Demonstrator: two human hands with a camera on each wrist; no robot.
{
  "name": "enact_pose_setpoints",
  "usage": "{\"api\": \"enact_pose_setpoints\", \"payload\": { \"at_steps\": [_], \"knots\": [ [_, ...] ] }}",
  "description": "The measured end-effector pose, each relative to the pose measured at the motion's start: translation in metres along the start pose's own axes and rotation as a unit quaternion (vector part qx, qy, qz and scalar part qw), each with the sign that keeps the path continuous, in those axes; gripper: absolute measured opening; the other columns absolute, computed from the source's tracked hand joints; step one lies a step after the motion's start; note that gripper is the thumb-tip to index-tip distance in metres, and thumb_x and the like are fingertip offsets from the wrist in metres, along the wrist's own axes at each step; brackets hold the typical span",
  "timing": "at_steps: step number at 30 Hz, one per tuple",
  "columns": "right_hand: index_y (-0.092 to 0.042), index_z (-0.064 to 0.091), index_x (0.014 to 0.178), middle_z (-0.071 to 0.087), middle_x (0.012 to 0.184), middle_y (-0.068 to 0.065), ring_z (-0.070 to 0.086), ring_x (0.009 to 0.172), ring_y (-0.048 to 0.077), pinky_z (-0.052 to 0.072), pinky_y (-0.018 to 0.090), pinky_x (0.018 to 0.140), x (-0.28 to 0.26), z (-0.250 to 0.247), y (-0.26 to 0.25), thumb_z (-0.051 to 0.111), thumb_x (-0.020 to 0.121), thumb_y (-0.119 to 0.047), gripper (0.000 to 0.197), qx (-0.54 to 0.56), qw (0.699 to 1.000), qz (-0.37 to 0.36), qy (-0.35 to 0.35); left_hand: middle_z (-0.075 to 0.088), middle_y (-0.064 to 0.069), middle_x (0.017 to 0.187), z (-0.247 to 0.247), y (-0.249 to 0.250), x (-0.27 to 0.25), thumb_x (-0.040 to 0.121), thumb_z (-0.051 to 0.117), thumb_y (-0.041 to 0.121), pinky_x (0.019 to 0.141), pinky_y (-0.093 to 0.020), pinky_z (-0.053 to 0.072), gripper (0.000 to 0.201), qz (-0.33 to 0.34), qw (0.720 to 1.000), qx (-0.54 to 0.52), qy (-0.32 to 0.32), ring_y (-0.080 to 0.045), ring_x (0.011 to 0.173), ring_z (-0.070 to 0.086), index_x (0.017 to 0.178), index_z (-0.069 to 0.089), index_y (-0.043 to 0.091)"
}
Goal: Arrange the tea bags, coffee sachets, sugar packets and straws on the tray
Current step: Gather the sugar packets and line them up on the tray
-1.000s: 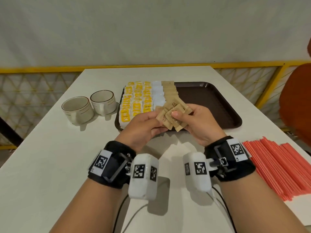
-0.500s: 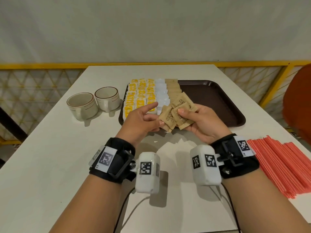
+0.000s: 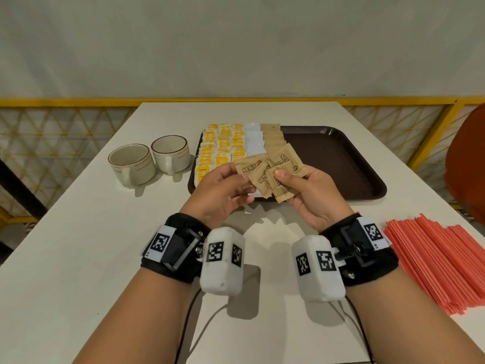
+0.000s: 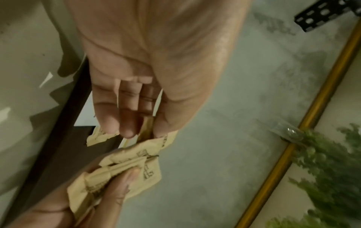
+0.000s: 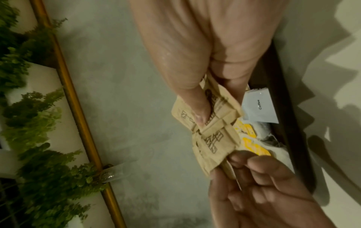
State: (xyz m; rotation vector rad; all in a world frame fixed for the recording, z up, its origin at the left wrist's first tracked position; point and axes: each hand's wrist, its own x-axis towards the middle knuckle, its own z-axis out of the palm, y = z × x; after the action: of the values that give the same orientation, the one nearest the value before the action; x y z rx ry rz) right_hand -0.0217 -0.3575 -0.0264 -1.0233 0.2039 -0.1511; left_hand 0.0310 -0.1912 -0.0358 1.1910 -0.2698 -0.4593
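Right hand [image 3: 313,195] clamps a loose fan of brown sugar packets [image 3: 278,177] under its thumb, held in the air just above the near rim of the brown tray [image 3: 349,164]. Left hand [image 3: 223,190] pinches one packet [image 3: 248,166] at the fan's left edge, seemingly peeling it off. On the tray's left side lie rows of yellow tea bags [image 3: 220,151], white coffee sachets [image 3: 253,140] and a column of sugar packets. The red straws [image 3: 441,261] lie on the worktop [image 3: 78,245], right. Risk: the fan is splayed and only thumb-pinned, so tugging one packet could drag neighbours out and scatter them over the finished rows
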Motion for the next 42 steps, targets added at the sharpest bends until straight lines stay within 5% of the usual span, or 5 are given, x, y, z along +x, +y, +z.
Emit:
{"api": "enact_pose_setpoints", "payload": {
  "at_steps": [19, 30, 36, 40, 42],
  "knots": [
    [-0.003, 0.066, 0.104, 0.073, 0.099, 0.016, 0.072, 0.083, 0.024, 0.057, 0.028, 0.059, -0.006, 0.011, 0.015, 0.066, 0.085, -0.002, 0.019, -0.027, 0.998, -0.015, 0.062, 0.067, -0.015, 0.097, 0.007, -0.001, 0.0, 0.1, 0.033, 0.003, 0.058, -0.024, 0.05, 0.027, 0.005, 1.0, 0.0, 0.024, -0.021, 0.079, 0.065, 0.11, 0.059, 0.004],
    [0.006, 0.063, 0.107, 0.069, 0.103, 0.019, 0.067, 0.086, 0.025, 0.06, 0.035, 0.075, -0.007, 0.015, 0.02, 0.056, 0.092, -0.002, 0.019, 0.02, 0.998, 0.044, -0.033, 0.069, -0.004, 0.103, 0.02, -0.018, 0.0, 0.1, 0.042, 0.016, 0.091, -0.037, 0.05, 0.021, 0.043, 0.999, 0.024, 0.005, -0.018, 0.097, 0.064, 0.108, 0.061, 0.016],
    [0.001, 0.064, 0.109, 0.071, 0.102, 0.014, 0.068, 0.083, 0.019, 0.055, 0.023, 0.058, -0.007, 0.009, 0.007, 0.055, 0.093, -0.004, 0.019, -0.062, 0.994, 0.064, -0.071, 0.067, -0.016, 0.103, 0.003, -0.007, 0.006, 0.101, 0.042, 0.026, 0.069, -0.031, 0.057, 0.033, -0.027, 0.991, -0.106, 0.074, -0.023, 0.084, 0.067, 0.121, 0.056, 0.004],
    [-0.004, 0.063, 0.108, 0.072, 0.099, 0.012, 0.067, 0.075, 0.016, 0.049, 0.02, 0.049, -0.008, 0.006, 0.005, 0.068, 0.084, -0.003, 0.025, -0.194, 0.977, 0.058, -0.072, 0.067, -0.013, 0.09, 0.001, 0.002, 0.003, 0.079, 0.043, 0.064, 0.052, -0.026, 0.053, 0.072, -0.137, 0.99, -0.022, -0.007, -0.02, 0.072, 0.065, 0.121, 0.058, 0.007],
    [-0.007, 0.062, 0.1, 0.07, 0.092, 0.014, 0.064, 0.071, 0.018, 0.047, 0.019, 0.047, -0.007, 0.006, 0.007, 0.073, 0.078, -0.002, 0.025, -0.231, 0.971, 0.039, -0.054, 0.068, -0.011, 0.092, 0.005, 0.0, -0.001, 0.08, 0.052, 0.052, 0.053, -0.026, 0.054, 0.059, -0.13, 0.991, -0.008, -0.025, -0.019, 0.072, 0.068, 0.121, 0.056, 0.01]
  ]
}}
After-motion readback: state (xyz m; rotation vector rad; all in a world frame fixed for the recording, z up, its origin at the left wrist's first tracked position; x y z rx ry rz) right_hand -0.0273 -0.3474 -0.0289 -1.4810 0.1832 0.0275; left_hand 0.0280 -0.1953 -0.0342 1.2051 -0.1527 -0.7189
